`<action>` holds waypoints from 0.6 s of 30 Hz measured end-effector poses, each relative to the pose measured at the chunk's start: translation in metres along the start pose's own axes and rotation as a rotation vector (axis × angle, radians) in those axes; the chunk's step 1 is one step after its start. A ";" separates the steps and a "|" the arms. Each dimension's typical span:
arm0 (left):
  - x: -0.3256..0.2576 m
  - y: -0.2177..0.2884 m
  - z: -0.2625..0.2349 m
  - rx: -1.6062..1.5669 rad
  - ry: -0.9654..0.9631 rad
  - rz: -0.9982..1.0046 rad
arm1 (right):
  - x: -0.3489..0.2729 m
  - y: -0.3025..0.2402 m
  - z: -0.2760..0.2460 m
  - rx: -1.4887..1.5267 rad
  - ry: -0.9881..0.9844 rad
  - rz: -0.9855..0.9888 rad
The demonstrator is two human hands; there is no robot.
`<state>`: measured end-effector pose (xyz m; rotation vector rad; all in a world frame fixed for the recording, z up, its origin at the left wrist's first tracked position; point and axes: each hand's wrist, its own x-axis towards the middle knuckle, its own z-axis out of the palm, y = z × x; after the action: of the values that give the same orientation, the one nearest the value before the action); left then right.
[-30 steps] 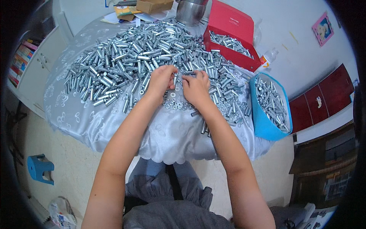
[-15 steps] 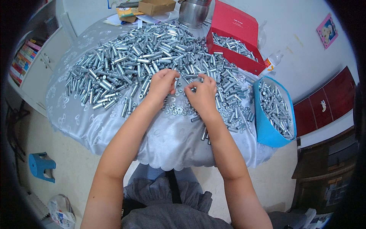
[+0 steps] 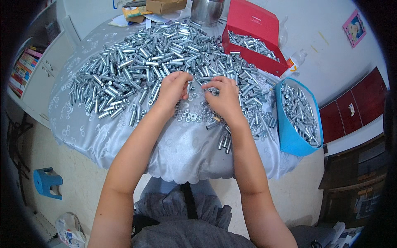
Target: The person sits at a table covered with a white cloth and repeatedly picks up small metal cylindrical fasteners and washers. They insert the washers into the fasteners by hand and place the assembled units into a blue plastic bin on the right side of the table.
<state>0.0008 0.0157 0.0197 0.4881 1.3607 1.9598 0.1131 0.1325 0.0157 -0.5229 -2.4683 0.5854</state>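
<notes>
A broad heap of silver metal sleeve anchors (image 3: 136, 62) covers much of the cloth-covered table. At its near edge my left hand (image 3: 173, 90) is closed, its fingers curled toward the thumb; what they hold, if anything, is hidden. Just to the right, my right hand (image 3: 224, 97) bends its fingers toward its thumb. Small metal shows by those fingertips, too small to name. Loose nuts (image 3: 188, 117) lie on the cloth between and below both hands. A few metal sleeves (image 3: 225, 141) rest beside my right wrist.
A blue fabric bin (image 3: 298, 144) full of anchors stands at the table's right edge. Behind it are an open red box (image 3: 254, 62) of metal parts and a plastic bottle (image 3: 295, 62). At the back sit a metal pot (image 3: 206, 12) and a cardboard box (image 3: 165, 5).
My right hand has shifted slightly right, and its fingers have straightened a little. My left hand stays nearly in place, still curled. The whole view has tilted slightly.
</notes>
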 end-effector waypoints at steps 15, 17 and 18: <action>0.001 -0.004 0.000 0.040 0.004 -0.007 | 0.005 0.012 0.013 0.104 -0.190 0.126; 0.002 -0.004 0.001 0.069 0.011 -0.005 | 0.005 0.011 0.015 0.128 -0.179 0.136; 0.002 -0.004 0.002 0.084 0.014 -0.004 | 0.005 0.010 0.015 0.108 -0.156 0.117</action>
<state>0.0021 0.0193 0.0162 0.5111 1.4567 1.9120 0.1034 0.1388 0.0016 -0.6012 -2.5460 0.8303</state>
